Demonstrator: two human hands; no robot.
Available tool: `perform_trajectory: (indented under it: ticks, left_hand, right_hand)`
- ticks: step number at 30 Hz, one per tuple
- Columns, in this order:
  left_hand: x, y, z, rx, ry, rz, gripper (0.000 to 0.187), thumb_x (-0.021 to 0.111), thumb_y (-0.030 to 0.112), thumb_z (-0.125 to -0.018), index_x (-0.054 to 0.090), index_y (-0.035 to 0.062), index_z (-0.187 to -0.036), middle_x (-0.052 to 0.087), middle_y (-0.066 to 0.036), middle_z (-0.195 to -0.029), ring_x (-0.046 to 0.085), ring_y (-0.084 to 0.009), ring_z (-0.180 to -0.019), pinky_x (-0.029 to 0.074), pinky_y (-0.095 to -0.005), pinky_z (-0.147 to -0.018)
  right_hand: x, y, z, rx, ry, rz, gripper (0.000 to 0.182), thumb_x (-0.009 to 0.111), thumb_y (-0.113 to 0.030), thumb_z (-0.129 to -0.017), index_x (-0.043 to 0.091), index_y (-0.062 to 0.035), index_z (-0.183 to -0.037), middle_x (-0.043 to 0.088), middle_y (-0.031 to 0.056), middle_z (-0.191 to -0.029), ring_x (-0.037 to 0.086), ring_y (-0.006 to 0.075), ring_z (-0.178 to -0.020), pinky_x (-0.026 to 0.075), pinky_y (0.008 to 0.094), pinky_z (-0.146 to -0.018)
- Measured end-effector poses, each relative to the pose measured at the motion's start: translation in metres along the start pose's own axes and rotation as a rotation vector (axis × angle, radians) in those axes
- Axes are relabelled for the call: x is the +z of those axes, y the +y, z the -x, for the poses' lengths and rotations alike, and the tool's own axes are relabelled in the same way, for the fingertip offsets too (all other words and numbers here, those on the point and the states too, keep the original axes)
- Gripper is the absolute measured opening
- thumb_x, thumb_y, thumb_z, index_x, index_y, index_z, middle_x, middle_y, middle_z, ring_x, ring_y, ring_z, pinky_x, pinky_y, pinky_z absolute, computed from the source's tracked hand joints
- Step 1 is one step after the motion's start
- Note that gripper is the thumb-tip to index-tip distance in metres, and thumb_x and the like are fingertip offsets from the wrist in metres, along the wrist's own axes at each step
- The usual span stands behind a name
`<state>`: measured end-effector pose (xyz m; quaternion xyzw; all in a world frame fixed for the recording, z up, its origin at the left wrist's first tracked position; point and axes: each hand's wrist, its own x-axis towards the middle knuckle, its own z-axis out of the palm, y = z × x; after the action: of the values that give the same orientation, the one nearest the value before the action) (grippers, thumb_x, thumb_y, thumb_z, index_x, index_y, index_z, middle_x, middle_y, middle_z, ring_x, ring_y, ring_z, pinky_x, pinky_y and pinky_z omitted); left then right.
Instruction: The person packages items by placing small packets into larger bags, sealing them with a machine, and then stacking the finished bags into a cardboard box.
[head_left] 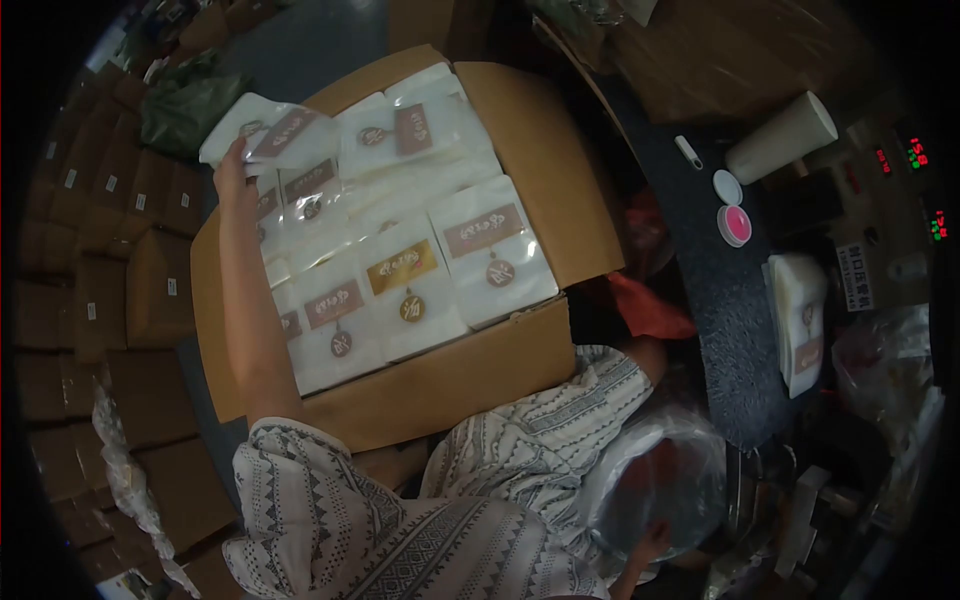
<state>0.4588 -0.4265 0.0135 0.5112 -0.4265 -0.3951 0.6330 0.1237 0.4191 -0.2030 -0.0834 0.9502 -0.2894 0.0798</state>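
An open cardboard box [440, 405] holds several stacks of white printed pouches [485, 245]; one pouch in it has a gold label [402, 265]. At the box's far left corner my left hand [232, 170] grips a white pouch with a mauve label [285, 135], its fingers closed on the near edge. My right hand [652, 543] is low at the right, beside a bin lined with clear plastic [700, 450]. Its fingers look bent, but they are dark and small, so what they hold, if anything, is unclear.
Stacked cartons [160, 290] fill the left side. A dark table [725, 330] at the right bears a white cup [785, 138], a pink round tub [735, 225], a lid [728, 187] and a pouch stack [797, 320]. A green bag [190, 110] lies behind the box.
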Motion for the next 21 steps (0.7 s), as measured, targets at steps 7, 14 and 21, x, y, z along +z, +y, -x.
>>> perform_trajectory:
  ticks: [7, 14, 21]
  left_hand:
    - [0.055, -0.09, 0.056, -0.421, -0.196, 0.76, 0.032, 0.057, 0.015, -0.09, 0.052, 0.0055, -0.12, 0.056, -0.013, -0.118, 0.056, -0.0284, -0.107, 0.048, -0.0442, -0.094]
    - [0.148, -0.122, 0.12, -0.719, -0.096, 0.67, 0.031, 0.044, 0.02, -0.095, 0.048, 0.008, -0.124, 0.049, -0.014, -0.126, 0.05, -0.0322, -0.113, 0.042, -0.053, -0.097]
    - [0.138, -0.128, 0.084, -0.616, -0.028, 0.531, 0.038, 0.05, 0.021, -0.09, 0.045, 0.0057, -0.125, 0.049, -0.015, -0.126, 0.05, -0.0331, -0.113, 0.043, -0.0522, -0.094]
  right_hand:
    - [0.024, -0.005, -0.003, 0.12, -0.032, -0.237, 0.019, 0.05, -0.016, -0.093, 0.058, 0.0007, -0.095, 0.06, 0.0089, -0.079, 0.056, 0.0172, -0.069, 0.046, 0.0323, -0.065]
    - [0.023, -0.011, 0.008, 0.111, -0.084, -0.213, 0.017, 0.049, -0.015, -0.093, 0.058, -0.0001, -0.094, 0.058, 0.0058, -0.076, 0.053, 0.0148, -0.069, 0.045, 0.0297, -0.065]
    - [0.026, -0.004, 0.03, 0.116, -0.101, -0.176, 0.016, 0.049, -0.013, -0.091, 0.058, -0.0004, -0.085, 0.058, 0.0066, -0.073, 0.054, 0.0163, -0.067, 0.045, 0.032, -0.064]
